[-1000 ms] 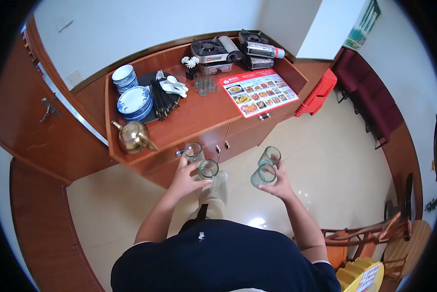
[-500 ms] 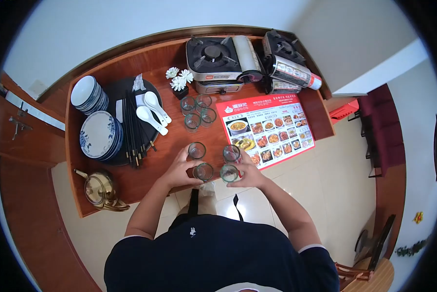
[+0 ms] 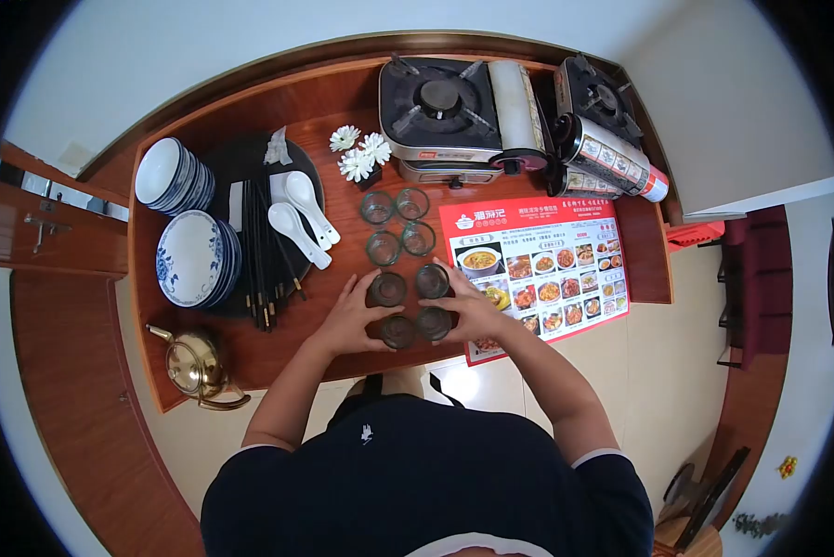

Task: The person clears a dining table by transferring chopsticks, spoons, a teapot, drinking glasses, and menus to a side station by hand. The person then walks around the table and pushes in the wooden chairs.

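Right over the middle of the near edge of the bench (image 3: 259,355), both hands were busy! The left hand (image 3: 352,320) had its grip curled round two glasses (image 3: 386,290), and the right hand (image 3: 475,314) grasped another pair (image 3: 433,324) just beside them. Whether those bases touched the wood couldn't be made out from above. Farther in, four more glasses (image 3: 384,249) stood clustered, faint against the wood. The right hand and forearm covered part of the menu (image 3: 556,265). Toward the far right corner, a printed canister (image 3: 612,153) partly hid a stove (image 3: 603,97); white flowers (image 3: 357,164) masked most of their pot (image 3: 371,180).
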Available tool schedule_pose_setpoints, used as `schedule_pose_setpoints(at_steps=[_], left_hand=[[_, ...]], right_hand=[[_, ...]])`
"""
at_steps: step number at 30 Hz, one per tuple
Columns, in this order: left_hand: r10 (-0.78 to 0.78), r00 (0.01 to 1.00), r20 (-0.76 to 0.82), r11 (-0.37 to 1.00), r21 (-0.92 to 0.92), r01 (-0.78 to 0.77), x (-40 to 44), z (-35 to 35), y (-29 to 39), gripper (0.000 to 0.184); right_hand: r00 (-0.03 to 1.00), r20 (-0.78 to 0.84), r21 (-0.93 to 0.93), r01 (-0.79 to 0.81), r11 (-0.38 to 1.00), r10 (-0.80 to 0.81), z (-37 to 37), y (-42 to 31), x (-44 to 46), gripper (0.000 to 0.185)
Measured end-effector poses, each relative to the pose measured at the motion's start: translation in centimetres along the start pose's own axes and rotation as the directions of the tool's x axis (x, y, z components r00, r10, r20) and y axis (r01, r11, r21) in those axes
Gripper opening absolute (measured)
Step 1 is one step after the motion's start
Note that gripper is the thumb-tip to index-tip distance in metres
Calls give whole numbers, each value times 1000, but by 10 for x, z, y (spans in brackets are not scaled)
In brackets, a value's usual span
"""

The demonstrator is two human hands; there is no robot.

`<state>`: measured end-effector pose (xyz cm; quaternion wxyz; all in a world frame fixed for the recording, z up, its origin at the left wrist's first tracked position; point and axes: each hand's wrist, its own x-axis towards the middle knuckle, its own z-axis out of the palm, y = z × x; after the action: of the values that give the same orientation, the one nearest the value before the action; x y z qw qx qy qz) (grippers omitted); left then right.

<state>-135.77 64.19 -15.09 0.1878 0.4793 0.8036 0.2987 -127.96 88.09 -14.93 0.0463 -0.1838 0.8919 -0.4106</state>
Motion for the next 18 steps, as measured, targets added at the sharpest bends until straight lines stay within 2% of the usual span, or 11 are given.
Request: schedule_pose_setpoints(at_steps=[2,4,6,9,11,13,16,17,18], left_hand=[[-15,1000,-25,1000,-7,14,-3,2,-2,54],[-29,998,-52,1000,-12,28,-8,6,-5,53],[-63,987,-147,995,-80,51,-12,12,-8,55],[-81,987,-141,995,-63,73,-13,10,-6,53],[-56,984,-167,998,-46,49,-11,9,-5,51],[-25,983,-184,999,-24,21,-13,10,-8,49],[-95,975,-202,995,11,99,-15,19,-9,53],[-99,973,-208,994,20,105,-16,17,-3,56],[-80,969,-233,997,-2,82,-13,2,22,51]], right_hand=[[999,54,-109,11,994,-5,-5,-1,1,58],[1000,27,-91,16,996,-14,-5,2,-4,56],[1000,0,-75,26,997,-26,-4,6,-9,55],[1000,-25,-92,12,996,-15,-2,6,-13,50],[999,-49,-36,4,999,-5,-2,4,-10,47],[998,-44,-43,32,999,-34,0,6,-5,48],[998,-61,-44,19,999,-22,12,10,-13,50],[997,-76,-34,5,999,-7,14,13,-15,52],[995,-100,-96,5,995,-14,18,11,-22,58]])
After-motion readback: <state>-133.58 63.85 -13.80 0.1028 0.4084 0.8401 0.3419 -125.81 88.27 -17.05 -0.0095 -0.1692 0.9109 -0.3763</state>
